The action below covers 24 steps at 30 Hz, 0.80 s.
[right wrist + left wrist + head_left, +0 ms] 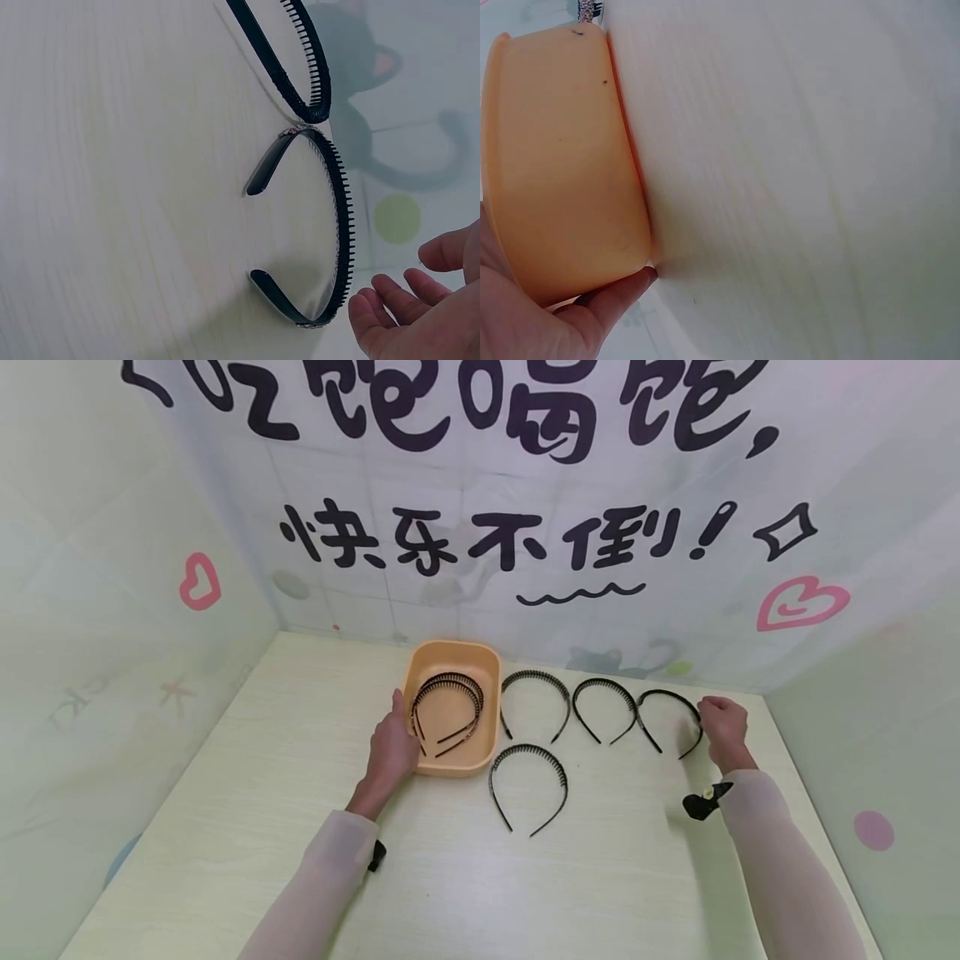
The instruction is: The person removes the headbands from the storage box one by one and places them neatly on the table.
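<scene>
An orange plastic tray [453, 770] holds black toothed headbands [448, 687]. My left hand [393, 743] grips the tray's left side; in the left wrist view its fingers [619, 304] lie against the tray's wall [566, 165]. At the far right of a row of headbands lies a black one [670, 692], its teeth and glittery band showing in the right wrist view. Beside its curved outer edge is my right hand [726, 727], fingers loosely bent, with a small gap to the headband [349, 225] and nothing held.
Two more headbands [535, 674] [603, 682] lie between the tray and the right-hand one. Another headband [528, 748] lies nearer on the pale table [585, 877]. Printed sheets [465, 602] wall in the table at the back and both sides.
</scene>
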### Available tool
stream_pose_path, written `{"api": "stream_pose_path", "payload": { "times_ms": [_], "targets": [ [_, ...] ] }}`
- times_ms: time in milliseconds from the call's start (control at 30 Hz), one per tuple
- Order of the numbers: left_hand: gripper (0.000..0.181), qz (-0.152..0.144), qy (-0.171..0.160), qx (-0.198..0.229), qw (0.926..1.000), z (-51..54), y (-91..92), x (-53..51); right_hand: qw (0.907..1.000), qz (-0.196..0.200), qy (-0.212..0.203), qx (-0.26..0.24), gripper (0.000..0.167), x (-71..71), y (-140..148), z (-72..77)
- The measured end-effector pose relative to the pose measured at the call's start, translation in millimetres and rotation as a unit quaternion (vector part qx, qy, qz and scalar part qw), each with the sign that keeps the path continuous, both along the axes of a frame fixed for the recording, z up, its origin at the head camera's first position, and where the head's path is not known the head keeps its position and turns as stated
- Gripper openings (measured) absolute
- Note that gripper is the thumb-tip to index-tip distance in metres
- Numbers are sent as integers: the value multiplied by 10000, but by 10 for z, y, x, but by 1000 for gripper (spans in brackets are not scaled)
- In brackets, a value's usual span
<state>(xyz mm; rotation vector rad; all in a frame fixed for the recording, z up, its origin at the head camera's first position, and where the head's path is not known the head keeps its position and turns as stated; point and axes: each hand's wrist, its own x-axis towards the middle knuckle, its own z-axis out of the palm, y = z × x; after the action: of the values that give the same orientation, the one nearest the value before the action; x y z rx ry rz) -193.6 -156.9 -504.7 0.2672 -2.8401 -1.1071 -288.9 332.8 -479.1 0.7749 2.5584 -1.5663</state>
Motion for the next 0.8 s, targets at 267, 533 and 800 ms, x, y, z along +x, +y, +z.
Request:
{"api": "stream_pose_path", "payload": {
  "times_ms": [267,533,800],
  "targets": [
    [81,19,-1,-68,10000,-1,-5,-5,9999,-41,79,-139,51,-12,-103,39],
    [80,-7,-3,-71,10000,5,-2,5,9973,73,329,-652,51,-19,-234,51],
    [81,-10,9,-105,9999,-6,0,1,9939,249,466,-971,49,-7,-379,100]
  ]
}}
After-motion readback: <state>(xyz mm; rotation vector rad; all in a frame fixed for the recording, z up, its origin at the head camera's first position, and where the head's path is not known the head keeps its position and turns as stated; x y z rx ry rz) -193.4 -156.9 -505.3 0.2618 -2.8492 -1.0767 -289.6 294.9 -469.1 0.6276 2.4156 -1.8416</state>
